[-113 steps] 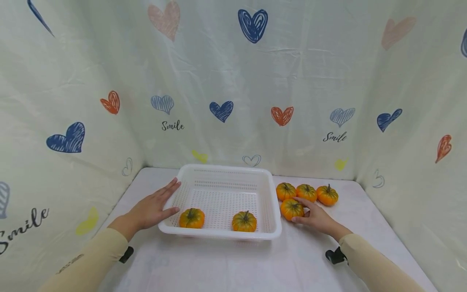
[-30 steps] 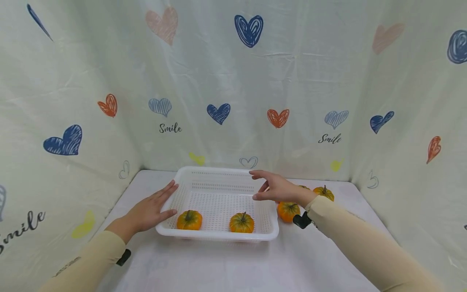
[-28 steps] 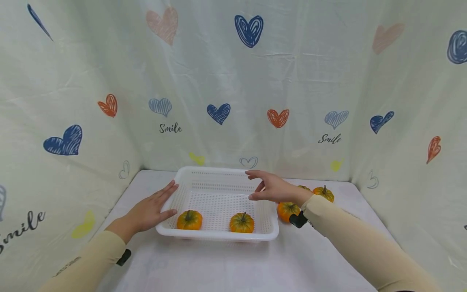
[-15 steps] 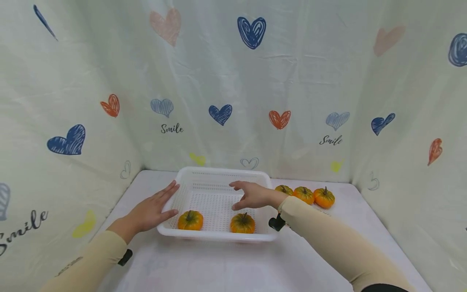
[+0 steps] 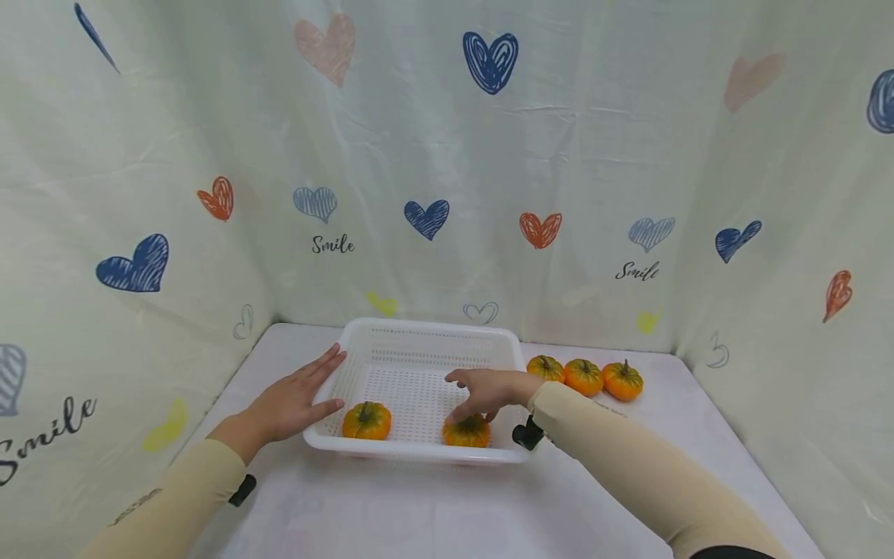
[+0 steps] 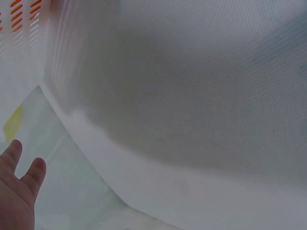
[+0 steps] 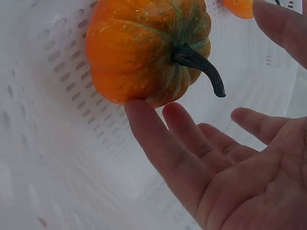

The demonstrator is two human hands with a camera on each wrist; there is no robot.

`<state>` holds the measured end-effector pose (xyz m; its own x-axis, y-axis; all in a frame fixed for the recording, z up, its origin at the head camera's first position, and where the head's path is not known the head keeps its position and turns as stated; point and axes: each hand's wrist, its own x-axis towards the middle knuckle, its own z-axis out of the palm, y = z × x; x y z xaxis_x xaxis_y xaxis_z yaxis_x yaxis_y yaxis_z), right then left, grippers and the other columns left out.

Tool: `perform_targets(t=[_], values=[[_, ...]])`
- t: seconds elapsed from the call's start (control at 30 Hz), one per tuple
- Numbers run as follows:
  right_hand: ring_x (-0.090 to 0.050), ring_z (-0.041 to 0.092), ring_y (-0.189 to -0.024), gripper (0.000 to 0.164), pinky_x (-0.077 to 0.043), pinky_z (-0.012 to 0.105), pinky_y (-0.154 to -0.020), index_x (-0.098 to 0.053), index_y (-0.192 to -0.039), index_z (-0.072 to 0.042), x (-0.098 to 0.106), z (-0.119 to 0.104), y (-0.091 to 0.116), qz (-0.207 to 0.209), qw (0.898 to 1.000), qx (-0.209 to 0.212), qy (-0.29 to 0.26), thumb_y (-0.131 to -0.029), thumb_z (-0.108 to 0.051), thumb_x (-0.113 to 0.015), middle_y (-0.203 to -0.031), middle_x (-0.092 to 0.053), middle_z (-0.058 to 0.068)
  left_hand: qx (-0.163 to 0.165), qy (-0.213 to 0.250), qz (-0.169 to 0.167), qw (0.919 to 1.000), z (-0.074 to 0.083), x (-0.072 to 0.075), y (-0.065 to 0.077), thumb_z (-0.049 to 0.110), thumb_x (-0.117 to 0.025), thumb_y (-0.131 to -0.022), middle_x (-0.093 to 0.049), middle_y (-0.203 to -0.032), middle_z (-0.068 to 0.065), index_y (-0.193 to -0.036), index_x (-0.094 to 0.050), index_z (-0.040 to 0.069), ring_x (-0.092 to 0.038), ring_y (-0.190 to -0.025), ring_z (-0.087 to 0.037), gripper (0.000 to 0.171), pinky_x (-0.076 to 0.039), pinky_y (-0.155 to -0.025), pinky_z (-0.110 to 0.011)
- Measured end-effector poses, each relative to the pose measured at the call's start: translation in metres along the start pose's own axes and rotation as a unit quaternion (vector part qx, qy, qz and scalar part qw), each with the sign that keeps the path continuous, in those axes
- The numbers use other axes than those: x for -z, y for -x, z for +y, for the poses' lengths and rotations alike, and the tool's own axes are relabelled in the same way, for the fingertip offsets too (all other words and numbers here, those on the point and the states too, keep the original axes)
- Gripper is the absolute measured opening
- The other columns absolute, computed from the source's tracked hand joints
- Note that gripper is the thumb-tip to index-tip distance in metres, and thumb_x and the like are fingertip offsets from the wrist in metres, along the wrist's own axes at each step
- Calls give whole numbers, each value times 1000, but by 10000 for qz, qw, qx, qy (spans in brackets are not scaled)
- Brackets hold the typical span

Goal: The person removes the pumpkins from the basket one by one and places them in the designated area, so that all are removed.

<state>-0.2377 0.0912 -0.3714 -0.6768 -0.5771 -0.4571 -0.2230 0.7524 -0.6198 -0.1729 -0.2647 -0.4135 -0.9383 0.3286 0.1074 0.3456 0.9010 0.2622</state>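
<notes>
A white perforated plastic basket (image 5: 419, 452) holds two small orange-green pumpkins near its front wall. My left hand (image 5: 289, 400) rests against the basket's left rim, fingers straight and thumb spread. The left pumpkin (image 5: 366, 423) sits a little to the right of that thumb. Over the right pumpkin (image 5: 466, 438) reaches my right hand (image 5: 492, 390), partly covering its top. In the right wrist view this pumpkin (image 7: 139, 52) shows a dark curved stem; my index and middle fingertips are right at its side, with the thumb apart from it.
Three more pumpkins stand in a row right of the basket: one (image 5: 545, 368) beside its rim, another (image 5: 583, 377) in the middle, the last (image 5: 623, 380) farthest right. A white cloth covers the table (image 5: 363, 512). A heart-printed curtain (image 5: 447, 155) encloses the sides and back.
My right hand has left the pumpkins outside, crossed leftward over the basket and come down to the right pumpkin inside. My sleeve now hides the front outside pumpkin. The left hand has stayed.
</notes>
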Motion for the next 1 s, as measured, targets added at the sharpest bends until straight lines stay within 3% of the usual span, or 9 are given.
perform_targets(t=[0.53,0.83,1.0], values=[[-60,26,-114,77,-58,44,-84,-38,-152,-12,-8,-15,-26,-674,9941,398,-752,-89,-31,-76,-153,-36,19,21,39,-1,10000,1,0,0,51,-57,-97,-16,-165,-11,-159,-24,11,-30,-144,-39,81,-34,-107,-62],[-60,28,-113,78,-59,44,-80,-39,-152,-12,-13,-19,-28,-928,9929,81,-740,-87,-29,-79,-152,-38,17,-52,91,77,9999,2,-1,-1,49,-58,-96,-17,-165,-11,-159,-25,11,-31,-143,-39,80,-35,-107,-63],[-57,29,-118,73,-58,45,-84,-41,-150,-9,-14,-21,-32,-914,9901,340,-1012,-88,-21,-78,-150,-40,19,-41,112,64,9999,0,-1,-1,51,-57,-96,-16,-165,-10,-159,-24,12,-32,-143,-39,81,-35,-107,-63]])
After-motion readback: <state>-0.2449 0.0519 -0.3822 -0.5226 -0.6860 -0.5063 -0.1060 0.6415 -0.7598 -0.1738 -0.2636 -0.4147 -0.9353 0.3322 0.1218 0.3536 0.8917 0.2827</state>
